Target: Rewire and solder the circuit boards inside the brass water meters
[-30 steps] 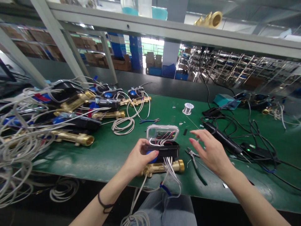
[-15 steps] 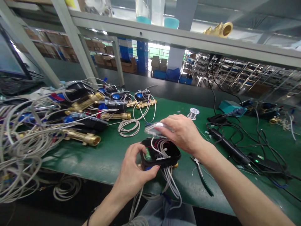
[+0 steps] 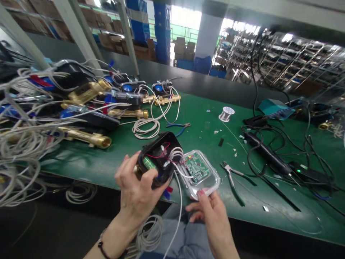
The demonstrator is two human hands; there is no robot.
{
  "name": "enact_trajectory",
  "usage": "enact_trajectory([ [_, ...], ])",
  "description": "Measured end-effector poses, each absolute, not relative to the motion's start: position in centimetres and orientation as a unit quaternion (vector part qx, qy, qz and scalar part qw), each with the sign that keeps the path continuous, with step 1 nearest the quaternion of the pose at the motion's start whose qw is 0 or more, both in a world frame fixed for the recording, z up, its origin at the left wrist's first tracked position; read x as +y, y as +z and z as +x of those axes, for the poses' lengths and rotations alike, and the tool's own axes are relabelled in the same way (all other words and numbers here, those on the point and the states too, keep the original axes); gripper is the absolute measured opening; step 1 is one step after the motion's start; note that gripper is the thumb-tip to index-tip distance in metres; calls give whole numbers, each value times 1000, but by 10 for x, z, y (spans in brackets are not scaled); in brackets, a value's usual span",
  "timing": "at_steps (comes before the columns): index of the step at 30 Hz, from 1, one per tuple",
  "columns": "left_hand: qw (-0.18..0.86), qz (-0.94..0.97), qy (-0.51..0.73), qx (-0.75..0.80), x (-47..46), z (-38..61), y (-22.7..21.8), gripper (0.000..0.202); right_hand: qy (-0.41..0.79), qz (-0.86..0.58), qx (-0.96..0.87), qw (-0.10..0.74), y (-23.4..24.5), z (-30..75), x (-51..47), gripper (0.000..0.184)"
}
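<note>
My left hand (image 3: 138,183) is closed around a black plastic meter housing (image 3: 161,144), tilted so its inside faces me. Red wires, white cable and a green terminal or board piece (image 3: 150,163) show within it. Between thumb and fingers, my right hand (image 3: 208,208) pinches the edge of a clear plastic cover (image 3: 203,187). A green circuit board (image 3: 198,167) sits in that cover, and wires run from it to the housing. From the housing a white cable (image 3: 180,201) hangs down over my lap.
Green-handled cutters (image 3: 233,183), a soldering iron (image 3: 266,153) with its exposed tip and a solder spool (image 3: 226,114) lie to the right. Blue-handled pliers (image 3: 180,127) lie behind the housing. Brass-bodied meters (image 3: 91,138) and tangled cables (image 3: 21,162) crowd the left.
My right hand has brought the cover from above the housing down to its right, turned so the board shows. My left hand has tilted the housing and shifted it left. The camera view has dipped.
</note>
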State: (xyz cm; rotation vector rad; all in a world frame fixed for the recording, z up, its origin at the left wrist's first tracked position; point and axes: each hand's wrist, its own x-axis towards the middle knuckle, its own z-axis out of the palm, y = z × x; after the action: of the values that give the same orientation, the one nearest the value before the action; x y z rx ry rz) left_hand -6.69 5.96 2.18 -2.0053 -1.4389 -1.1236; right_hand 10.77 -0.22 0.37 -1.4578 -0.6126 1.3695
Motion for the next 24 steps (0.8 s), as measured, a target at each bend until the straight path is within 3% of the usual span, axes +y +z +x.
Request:
enact_trajectory([
  [6,175,-743,-383,-521,35,-72,1,44,641,-632,-276,337,8,143,-32,54],
  [9,129,-749,-381,-526,30,-76,2,47,482,-716,-430,266,17,168,-30,50],
  [12,104,-752,-386,-524,29,-77,3,47,241,-736,-569,278,28,177,-2,35],
  [14,104,-756,-381,-522,27,-76,5,47,187,-710,-617,284,32,173,25,33],
  [16,122,-753,-374,-528,23,-75,7,53,207,-690,-641,265,31,165,51,40],
  [20,220,-759,-369,-490,9,-70,13,65,310,-661,-655,195,26,157,73,32],
  [24,95,-872,-290,-382,5,-61,17,53,355,-665,-592,285,21,158,65,33],
])
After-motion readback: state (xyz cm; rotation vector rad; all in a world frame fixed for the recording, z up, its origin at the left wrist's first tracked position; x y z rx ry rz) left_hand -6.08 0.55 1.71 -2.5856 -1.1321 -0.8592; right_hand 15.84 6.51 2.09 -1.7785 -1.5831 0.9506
